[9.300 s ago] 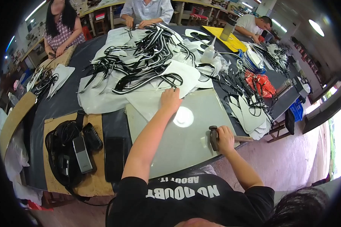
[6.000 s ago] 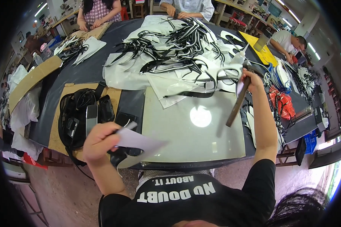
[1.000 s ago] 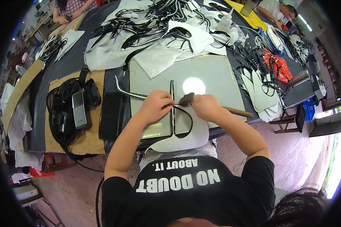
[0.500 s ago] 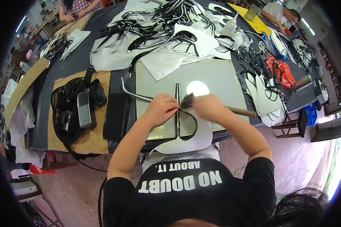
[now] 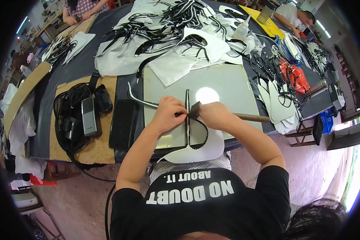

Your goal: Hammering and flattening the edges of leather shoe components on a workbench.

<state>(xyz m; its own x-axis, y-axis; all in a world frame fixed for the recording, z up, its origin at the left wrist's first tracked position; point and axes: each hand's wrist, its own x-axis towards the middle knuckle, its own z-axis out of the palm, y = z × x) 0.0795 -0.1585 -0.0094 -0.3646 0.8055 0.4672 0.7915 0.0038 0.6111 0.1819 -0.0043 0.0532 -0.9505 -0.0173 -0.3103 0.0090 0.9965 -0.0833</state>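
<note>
My right hand (image 5: 215,116) is wrapped round a hammer; its wooden handle (image 5: 252,117) sticks out to the right and its dark head (image 5: 195,110) rests at or just above a narrow black strip (image 5: 187,98). Beside the head, my left hand (image 5: 170,113) has its fingertips pinched together on the strip. A white curved sheet piece (image 5: 206,154) with a dark notched edge hangs toward me past the board's front edge. From under my left hand a black and white strip (image 5: 138,98) runs out to the left. The exact spot between fingertips and hammer is partly hidden.
A pale grey board (image 5: 232,78) lies beneath my hands. Beyond it is a heap of white pieces and black straps (image 5: 184,24), with a squeeze bottle (image 5: 242,30). On the left are a black phone-like slab (image 5: 122,124) and a grey device (image 5: 91,116). Two people work across the table.
My right hand has brought the hammer slightly left and down, its head now close against my left fingertips. The left hand keeps its pinch, nearly unmoved.
</note>
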